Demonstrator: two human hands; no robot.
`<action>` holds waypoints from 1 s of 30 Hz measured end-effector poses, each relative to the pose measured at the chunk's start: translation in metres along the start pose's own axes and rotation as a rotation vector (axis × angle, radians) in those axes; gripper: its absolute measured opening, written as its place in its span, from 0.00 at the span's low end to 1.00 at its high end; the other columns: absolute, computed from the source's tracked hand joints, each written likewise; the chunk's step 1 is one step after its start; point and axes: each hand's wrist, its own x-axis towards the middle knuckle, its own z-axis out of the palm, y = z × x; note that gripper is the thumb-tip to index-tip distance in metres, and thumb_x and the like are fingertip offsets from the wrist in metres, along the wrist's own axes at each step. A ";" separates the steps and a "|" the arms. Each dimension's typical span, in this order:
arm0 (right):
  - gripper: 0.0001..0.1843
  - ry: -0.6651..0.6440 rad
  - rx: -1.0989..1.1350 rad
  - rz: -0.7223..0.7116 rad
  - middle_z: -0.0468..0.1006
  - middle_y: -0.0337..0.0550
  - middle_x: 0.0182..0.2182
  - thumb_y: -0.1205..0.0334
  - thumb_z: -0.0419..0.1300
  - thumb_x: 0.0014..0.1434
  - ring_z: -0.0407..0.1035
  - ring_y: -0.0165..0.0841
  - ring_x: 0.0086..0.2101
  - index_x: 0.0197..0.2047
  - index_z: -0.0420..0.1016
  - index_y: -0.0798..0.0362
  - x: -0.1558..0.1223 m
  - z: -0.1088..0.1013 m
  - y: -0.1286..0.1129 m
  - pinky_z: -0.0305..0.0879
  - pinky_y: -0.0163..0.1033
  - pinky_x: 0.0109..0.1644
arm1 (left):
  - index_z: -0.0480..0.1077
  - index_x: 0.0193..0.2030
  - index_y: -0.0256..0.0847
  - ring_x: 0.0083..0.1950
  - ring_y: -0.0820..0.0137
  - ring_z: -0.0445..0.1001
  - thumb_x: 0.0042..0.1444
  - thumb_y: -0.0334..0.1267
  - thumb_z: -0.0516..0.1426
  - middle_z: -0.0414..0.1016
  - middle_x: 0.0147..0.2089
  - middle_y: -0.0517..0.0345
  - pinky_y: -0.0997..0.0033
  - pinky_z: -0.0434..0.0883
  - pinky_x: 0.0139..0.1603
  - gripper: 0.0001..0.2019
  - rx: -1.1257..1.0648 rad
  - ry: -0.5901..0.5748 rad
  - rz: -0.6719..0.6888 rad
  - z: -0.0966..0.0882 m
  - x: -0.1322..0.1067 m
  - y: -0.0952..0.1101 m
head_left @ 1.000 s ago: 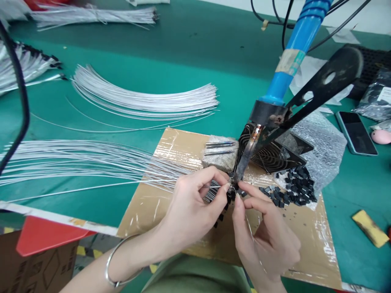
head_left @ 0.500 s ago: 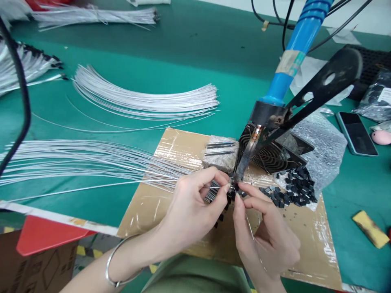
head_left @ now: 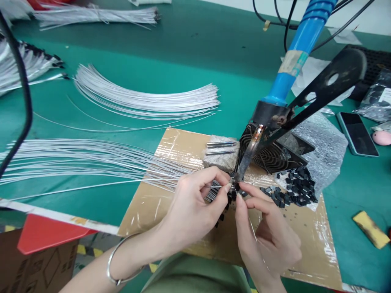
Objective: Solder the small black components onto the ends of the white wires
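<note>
Presently in closed pinches near soldering iron (head_left: 280,86): wire (head_left: 215,186), left hand (head_left: 195,199); strand (head_left: 253,232), right hand (head_left: 270,240). Steady both, avoiding burns.

A cardboard sheet (head_left: 143,215) lies on the table (head_left: 189,57), with loose wires (head_left: 122,156) reaching onto it from the left and a wire bundle (head_left: 146,99) behind them. Toward its right, small pieces (head_left: 297,185) lie before a fan (head_left: 271,160); farther right, a phone (head_left: 358,134) lies behind a sponge (head_left: 371,229).
</note>
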 end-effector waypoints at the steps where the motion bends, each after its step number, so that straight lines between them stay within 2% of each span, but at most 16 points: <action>1: 0.09 -0.008 -0.003 0.004 0.90 0.46 0.42 0.74 0.70 0.64 0.87 0.35 0.37 0.42 0.78 0.51 0.000 0.000 0.000 0.83 0.35 0.46 | 0.74 0.31 0.40 0.30 0.70 0.73 0.60 0.33 0.57 0.82 0.33 0.54 0.72 0.60 0.25 0.07 -0.003 -0.003 -0.007 0.000 0.000 0.000; 4: 0.09 -0.023 0.019 0.042 0.89 0.44 0.42 0.73 0.69 0.65 0.86 0.34 0.39 0.41 0.77 0.50 -0.001 -0.002 0.002 0.82 0.35 0.47 | 0.74 0.31 0.41 0.33 0.66 0.77 0.59 0.34 0.57 0.79 0.29 0.56 0.71 0.62 0.27 0.07 -0.008 -0.022 -0.038 0.001 0.002 -0.001; 6: 0.07 0.037 0.031 0.136 0.86 0.41 0.40 0.71 0.70 0.66 0.84 0.32 0.38 0.43 0.78 0.50 -0.002 -0.004 0.006 0.79 0.35 0.46 | 0.74 0.31 0.41 0.34 0.65 0.79 0.58 0.34 0.56 0.80 0.29 0.55 0.71 0.63 0.28 0.07 0.002 -0.028 -0.058 0.002 0.003 -0.003; 8: 0.02 0.092 0.017 0.249 0.83 0.38 0.35 0.65 0.68 0.70 0.79 0.29 0.34 0.45 0.80 0.51 -0.003 -0.008 0.010 0.75 0.33 0.41 | 0.74 0.30 0.41 0.34 0.65 0.79 0.58 0.34 0.56 0.83 0.33 0.52 0.70 0.63 0.27 0.07 0.018 -0.024 -0.071 0.002 0.003 -0.004; 10: 0.08 0.054 0.033 0.333 0.82 0.39 0.35 0.59 0.62 0.75 0.77 0.30 0.32 0.45 0.82 0.51 -0.004 -0.013 0.013 0.72 0.34 0.37 | 0.74 0.30 0.41 0.32 0.66 0.77 0.57 0.35 0.56 0.85 0.35 0.50 0.70 0.63 0.27 0.07 0.032 -0.024 -0.078 0.002 0.003 -0.005; 12: 0.15 -0.009 0.129 0.371 0.83 0.43 0.38 0.58 0.54 0.79 0.78 0.34 0.36 0.48 0.83 0.51 -0.004 -0.016 0.015 0.73 0.38 0.40 | 0.74 0.30 0.41 0.31 0.66 0.76 0.57 0.36 0.56 0.85 0.35 0.49 0.70 0.63 0.26 0.07 0.043 -0.031 -0.081 0.002 0.003 -0.005; 14: 0.13 -0.008 0.219 0.396 0.84 0.44 0.41 0.59 0.53 0.79 0.78 0.36 0.39 0.54 0.79 0.50 -0.005 -0.018 0.016 0.73 0.42 0.43 | 0.74 0.30 0.41 0.31 0.66 0.77 0.58 0.37 0.56 0.84 0.34 0.49 0.70 0.63 0.27 0.08 0.050 -0.039 -0.083 0.002 0.002 -0.005; 15: 0.11 0.009 0.242 0.395 0.83 0.43 0.41 0.60 0.54 0.78 0.77 0.36 0.39 0.54 0.77 0.50 -0.005 -0.018 0.016 0.72 0.42 0.43 | 0.74 0.30 0.41 0.31 0.65 0.77 0.58 0.37 0.56 0.84 0.35 0.49 0.70 0.63 0.27 0.08 0.052 -0.040 -0.081 0.002 0.002 -0.005; 17: 0.06 0.004 0.233 0.379 0.79 0.41 0.39 0.61 0.55 0.77 0.74 0.35 0.39 0.49 0.73 0.48 -0.005 -0.018 0.017 0.70 0.41 0.43 | 0.74 0.30 0.41 0.32 0.65 0.77 0.58 0.37 0.56 0.85 0.35 0.48 0.70 0.63 0.26 0.08 0.055 -0.034 -0.078 0.003 0.002 -0.005; 19: 0.09 -0.043 0.178 0.349 0.74 0.40 0.37 0.61 0.52 0.77 0.71 0.35 0.39 0.41 0.68 0.48 -0.006 -0.018 0.017 0.68 0.41 0.43 | 0.74 0.30 0.41 0.32 0.65 0.77 0.57 0.37 0.56 0.85 0.35 0.48 0.70 0.63 0.26 0.08 0.058 -0.027 -0.075 0.003 0.001 -0.005; 21: 0.11 -0.076 0.133 0.307 0.71 0.40 0.38 0.60 0.50 0.78 0.70 0.36 0.40 0.39 0.65 0.47 -0.007 -0.018 0.018 0.67 0.43 0.45 | 0.74 0.30 0.41 0.31 0.66 0.77 0.57 0.36 0.57 0.85 0.35 0.49 0.71 0.63 0.26 0.07 0.055 -0.025 -0.075 0.003 0.000 -0.005; 23: 0.07 -0.090 0.095 0.267 0.72 0.44 0.44 0.58 0.50 0.78 0.70 0.38 0.42 0.49 0.68 0.48 -0.007 -0.017 0.020 0.68 0.46 0.48 | 0.74 0.30 0.41 0.32 0.66 0.78 0.57 0.36 0.57 0.85 0.35 0.49 0.71 0.64 0.26 0.07 0.049 -0.031 -0.075 0.004 0.000 -0.005; 25: 0.16 -0.092 0.053 0.214 0.73 0.47 0.49 0.56 0.51 0.77 0.70 0.38 0.42 0.63 0.65 0.50 -0.008 -0.017 0.023 0.69 0.47 0.47 | 0.74 0.30 0.41 0.32 0.66 0.79 0.57 0.36 0.57 0.86 0.35 0.49 0.71 0.65 0.27 0.07 0.046 -0.037 -0.075 0.003 0.000 -0.005; 27: 0.21 -0.093 -0.021 0.164 0.73 0.47 0.48 0.56 0.52 0.76 0.70 0.37 0.39 0.68 0.62 0.51 -0.008 -0.017 0.024 0.70 0.44 0.42 | 0.74 0.29 0.41 0.33 0.66 0.79 0.57 0.37 0.57 0.86 0.36 0.48 0.71 0.65 0.27 0.07 0.048 -0.037 -0.078 0.003 0.001 -0.005; 28: 0.18 -0.088 -0.064 0.146 0.73 0.46 0.45 0.57 0.53 0.76 0.70 0.36 0.37 0.65 0.65 0.51 -0.008 -0.018 0.023 0.69 0.42 0.40 | 0.74 0.29 0.41 0.33 0.65 0.79 0.57 0.37 0.57 0.86 0.36 0.48 0.71 0.66 0.27 0.07 0.047 -0.037 -0.081 0.003 0.001 -0.006; 30: 0.07 -0.096 -0.140 0.146 0.71 0.40 0.37 0.60 0.52 0.76 0.69 0.34 0.32 0.51 0.69 0.50 -0.007 -0.020 0.020 0.66 0.39 0.35 | 0.74 0.30 0.41 0.33 0.65 0.80 0.57 0.36 0.57 0.86 0.37 0.48 0.71 0.67 0.27 0.07 0.038 -0.038 -0.085 0.003 0.001 -0.006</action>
